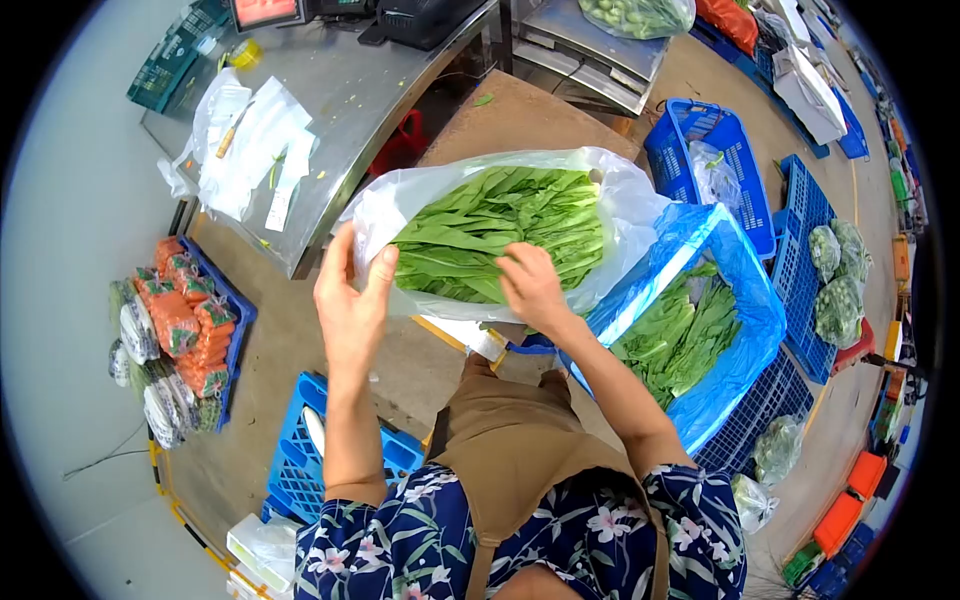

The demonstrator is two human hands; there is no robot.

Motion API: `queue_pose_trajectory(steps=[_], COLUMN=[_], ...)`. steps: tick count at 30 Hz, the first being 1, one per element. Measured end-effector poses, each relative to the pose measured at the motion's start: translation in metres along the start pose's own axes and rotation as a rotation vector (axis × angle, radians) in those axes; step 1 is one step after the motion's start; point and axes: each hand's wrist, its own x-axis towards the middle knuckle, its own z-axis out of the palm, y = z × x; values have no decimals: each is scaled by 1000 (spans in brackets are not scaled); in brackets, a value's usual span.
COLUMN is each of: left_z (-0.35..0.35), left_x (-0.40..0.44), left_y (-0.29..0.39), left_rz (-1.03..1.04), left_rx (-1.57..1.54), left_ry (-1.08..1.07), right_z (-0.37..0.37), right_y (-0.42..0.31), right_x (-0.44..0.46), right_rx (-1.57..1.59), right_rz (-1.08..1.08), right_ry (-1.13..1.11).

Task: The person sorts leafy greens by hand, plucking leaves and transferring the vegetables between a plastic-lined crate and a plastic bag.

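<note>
A clear plastic bag (625, 205) lies open in front of me, with long green leafy vegetables (500, 225) spread inside it. At the bag's left edge is my left hand (352, 285), its thumb and fingers apart around a fold of plastic. My right hand (532, 285) rests at the lower edge of the leaves, fingers curled; whether they pinch a leaf is too small to tell. Just right of the bag, a container lined with blue plastic (755, 300) holds more of the same greens (685, 335).
A steel table (345, 90) with crumpled white bags (255, 150) stands at upper left. The brown surface (530, 118) lies beyond the bag. Blue crates (735, 135) are at right, a blue pallet (300, 465) at lower left, and bagged carrots (185, 320) farther left.
</note>
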Motion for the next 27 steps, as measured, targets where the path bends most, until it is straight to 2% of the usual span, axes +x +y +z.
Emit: queue_pose_trajectory(steps=[1,2,3,4,6,7,9,10,13,16,20,23,26,27], left_z=[9,17,27,39,68,84,116,126,133,127,128,119,102,102], left_x=[-5,-11,-17,-24,-31,-26,-20,-18,-15,-12,-18,-8,0,-1], left_y=[12,24,31,35,41,37,-24,-56,-89,-114,-152,-143,-73,-106], left_rz=[180,303,466,537,415,341,292,245,302,348,425,449,456,589], left_rx=[240,311,239,136,-58,53,297,424,656,522,457,403,515,635], left_ry=[149,228,255,131,-320,-460,-483,-454,-315,-385,-307,-372,-427,-374], right_z=[-7,-13,-16,-21,-30,-33,-37,-40,-29,-19,-4,13,20,17], right_y=[11,21,28,34,46,48,51,52,54,46,34,35,30,17], right_x=[-8,-15,-19,-16,-4,3,17,22,22,22,34,38,36,35], right_rx=[-8,-13,-15,-11,-8,89,285,371,189,53,-75,-88,-80,30], right_rz=[70,143,217,239,288,350,471,534,287,155,-7,-93,-132,-128], right_ry=[82,165,252,285,344,322,269,155,107,72,34,83,96,99])
